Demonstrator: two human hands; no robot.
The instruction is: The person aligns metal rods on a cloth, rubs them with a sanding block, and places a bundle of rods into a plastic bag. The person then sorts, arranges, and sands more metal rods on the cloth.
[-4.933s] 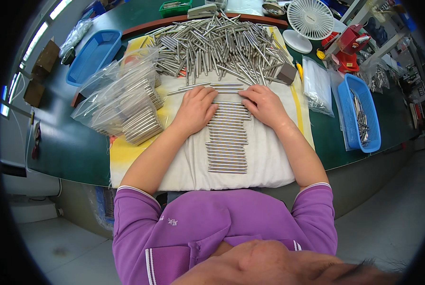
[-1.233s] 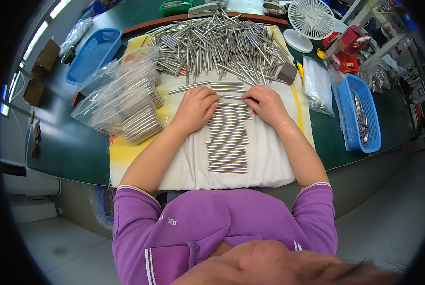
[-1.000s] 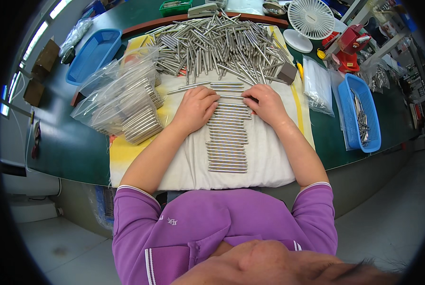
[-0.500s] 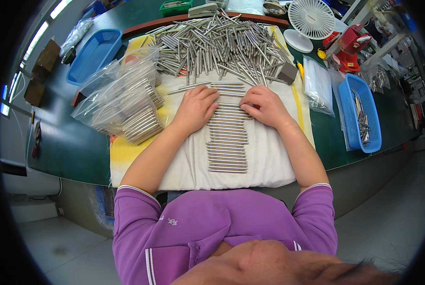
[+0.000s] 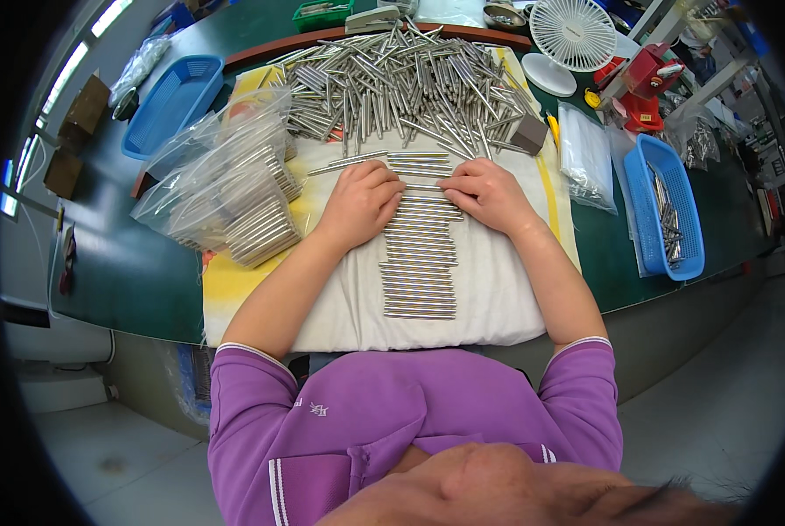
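Note:
A slim shiny metal rod (image 5: 423,187) lies crosswise between my hands, at the far end of a column of similar rods (image 5: 419,272) laid side by side on the white cloth (image 5: 340,307). My left hand (image 5: 363,202) has its bent fingers closed at the rod's left end. At its right end, the thumb and fingers of my right hand (image 5: 491,195) are pinched together. A few more rods (image 5: 420,162) lie just beyond my fingertips. Past them, a big loose heap of metal rods (image 5: 410,83) covers the far part of the cloth.
Clear plastic bags filled with rods (image 5: 256,206) are stacked to the left, near an empty blue basket (image 5: 173,105). On the right are a dark block (image 5: 529,135), flat plastic bags (image 5: 587,162), and a blue basket holding metal pieces (image 5: 692,237). A white fan (image 5: 573,35) stands behind.
My right hand has shifted slightly left, its fingertips closer to the rod's end. The rod between my hands sits slightly farther from me. My left hand has barely moved.

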